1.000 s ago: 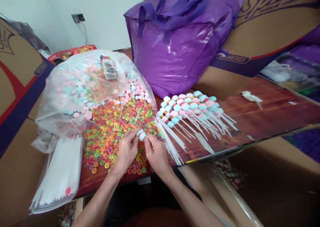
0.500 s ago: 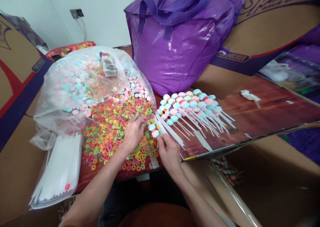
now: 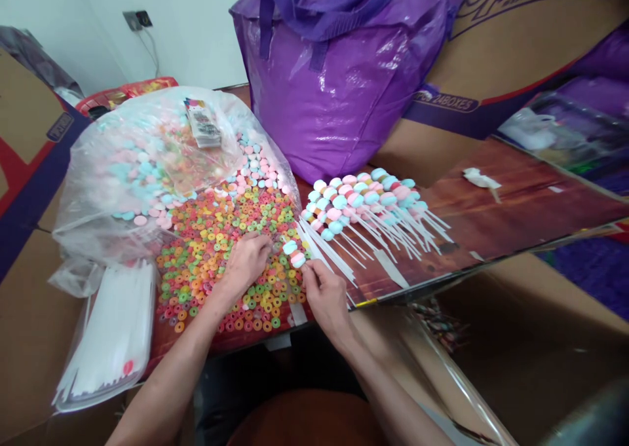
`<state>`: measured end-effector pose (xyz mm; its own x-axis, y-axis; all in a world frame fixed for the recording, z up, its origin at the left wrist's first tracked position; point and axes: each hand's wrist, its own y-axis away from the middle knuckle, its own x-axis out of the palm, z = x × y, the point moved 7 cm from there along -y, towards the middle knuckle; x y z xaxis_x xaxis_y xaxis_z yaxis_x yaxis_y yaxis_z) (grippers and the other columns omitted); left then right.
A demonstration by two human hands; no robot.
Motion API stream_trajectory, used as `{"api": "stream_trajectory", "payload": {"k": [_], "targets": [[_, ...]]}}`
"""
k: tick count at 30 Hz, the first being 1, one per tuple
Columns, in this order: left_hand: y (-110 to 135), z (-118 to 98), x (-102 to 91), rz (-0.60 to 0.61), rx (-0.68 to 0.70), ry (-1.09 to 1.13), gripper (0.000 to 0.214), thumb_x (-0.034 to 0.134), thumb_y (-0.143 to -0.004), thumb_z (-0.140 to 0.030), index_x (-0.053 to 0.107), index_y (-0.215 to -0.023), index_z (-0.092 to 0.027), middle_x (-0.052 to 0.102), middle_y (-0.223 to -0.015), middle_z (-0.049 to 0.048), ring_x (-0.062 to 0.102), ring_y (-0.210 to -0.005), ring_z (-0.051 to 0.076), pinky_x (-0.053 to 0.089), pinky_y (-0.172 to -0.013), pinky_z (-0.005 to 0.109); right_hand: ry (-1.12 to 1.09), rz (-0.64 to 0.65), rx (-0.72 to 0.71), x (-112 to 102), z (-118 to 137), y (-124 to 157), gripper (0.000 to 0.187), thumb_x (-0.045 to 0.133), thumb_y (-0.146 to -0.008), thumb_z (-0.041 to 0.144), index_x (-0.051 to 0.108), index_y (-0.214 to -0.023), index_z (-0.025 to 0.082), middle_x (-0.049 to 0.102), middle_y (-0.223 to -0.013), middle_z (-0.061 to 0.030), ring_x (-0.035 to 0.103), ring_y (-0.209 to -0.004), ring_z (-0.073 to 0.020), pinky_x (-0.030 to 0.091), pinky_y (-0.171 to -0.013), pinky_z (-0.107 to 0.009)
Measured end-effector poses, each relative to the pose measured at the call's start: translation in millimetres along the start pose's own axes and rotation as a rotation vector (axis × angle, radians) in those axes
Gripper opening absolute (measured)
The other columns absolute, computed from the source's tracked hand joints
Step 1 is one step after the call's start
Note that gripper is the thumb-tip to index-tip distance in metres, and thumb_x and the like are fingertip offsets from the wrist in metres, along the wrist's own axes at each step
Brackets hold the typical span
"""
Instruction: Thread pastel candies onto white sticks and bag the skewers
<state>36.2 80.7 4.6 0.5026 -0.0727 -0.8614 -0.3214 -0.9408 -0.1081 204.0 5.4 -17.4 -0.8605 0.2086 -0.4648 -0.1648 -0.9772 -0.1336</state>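
Note:
My right hand (image 3: 324,295) pinches the stick of a candy skewer (image 3: 295,255), whose top carries blue, white and pink round candies with darker pieces between them. To its left, my left hand (image 3: 251,257) is closed, fingers curled together over a spread of ring gummies (image 3: 211,262) in red, orange, yellow and green. Whatever its fingertips hold is hidden. Right of my hands lies a stack of finished-looking candy skewers (image 3: 363,200), their white sticks pointing toward me. Loose white sticks (image 3: 327,253) lie between that stack and the gummies.
A clear plastic bag (image 3: 113,171) of pink and blue candies lies at the back left, a small packet (image 3: 204,125) on it. White sticks fill a plastic tub (image 3: 108,334) at left. A purple bag (image 3: 334,105) and a carton (image 3: 531,59) stand behind. Crumpled tissue (image 3: 480,178) lies at right.
The left hand has drawn slightly away from the skewer, over the gummies. The right hand still holds the skewer's stick. The whole view has shifted a little.

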Motion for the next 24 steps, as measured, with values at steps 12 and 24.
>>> {"api": "stream_trajectory", "payload": {"k": [12,24], "targets": [[-9,-15,3.7,0.093,-0.083,-0.126,0.023,0.053,-0.088,-0.017,0.075,-0.091,-0.022,0.063,-0.093,0.0084,0.062,-0.083,0.022,0.046,-0.071,0.031,-0.062,-0.041,0.009,-1,-4,1,0.03,0.046,-0.096,0.036,0.055,-0.072,0.02,0.049,-0.058,0.0049,0.043,-0.052,-0.0105,0.035,-0.054,-0.023],[12,-27,11.8,0.009,0.001,0.114,0.009,0.063,-0.08,-0.012,0.067,-0.083,-0.02,0.063,-0.089,0.0049,0.057,-0.091,0.022,0.046,-0.088,0.037,-0.112,-0.038,0.031,-1,-8,3,0.029,0.046,-0.097,0.035,0.054,-0.073,0.02,0.046,-0.059,0.0052,0.041,-0.053,-0.0105,0.034,-0.053,-0.023]]}}
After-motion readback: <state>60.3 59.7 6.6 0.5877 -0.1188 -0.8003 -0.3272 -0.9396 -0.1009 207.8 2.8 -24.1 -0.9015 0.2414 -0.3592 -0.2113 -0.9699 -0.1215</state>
